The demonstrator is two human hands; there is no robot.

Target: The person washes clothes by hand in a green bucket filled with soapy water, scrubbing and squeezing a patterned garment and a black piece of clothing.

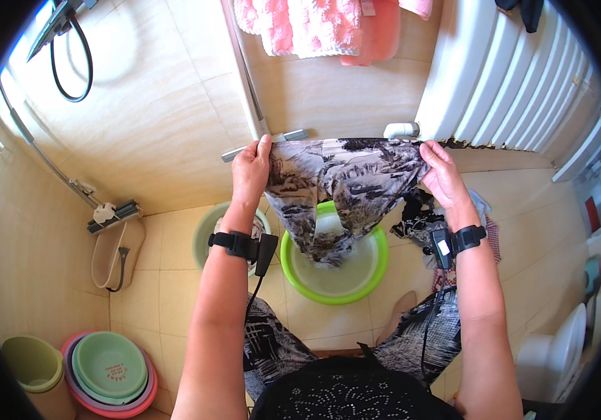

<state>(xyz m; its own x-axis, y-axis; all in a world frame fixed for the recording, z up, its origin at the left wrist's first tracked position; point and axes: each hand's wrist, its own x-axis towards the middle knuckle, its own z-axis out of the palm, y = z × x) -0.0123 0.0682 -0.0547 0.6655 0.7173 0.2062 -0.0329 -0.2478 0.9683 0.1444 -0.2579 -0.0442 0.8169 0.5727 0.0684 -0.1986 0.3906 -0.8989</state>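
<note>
A pair of grey-and-black patterned trousers is stretched between my two hands by its waistband. My left hand pinches one upper corner, and my right hand grips the other. The legs hang down over a bright green basin, their lower ends reaching the cloudy water in it. Behind my left forearm stands a pale green basin with cloth inside, partly hidden. Beside my right wrist a heap of dark and patterned clothes lies on the floor.
A radiator and pink towels are ahead. At left, a mop rests by a beige mop bucket. Stacked basins and an olive bucket stand lower left. A white toilet is at right.
</note>
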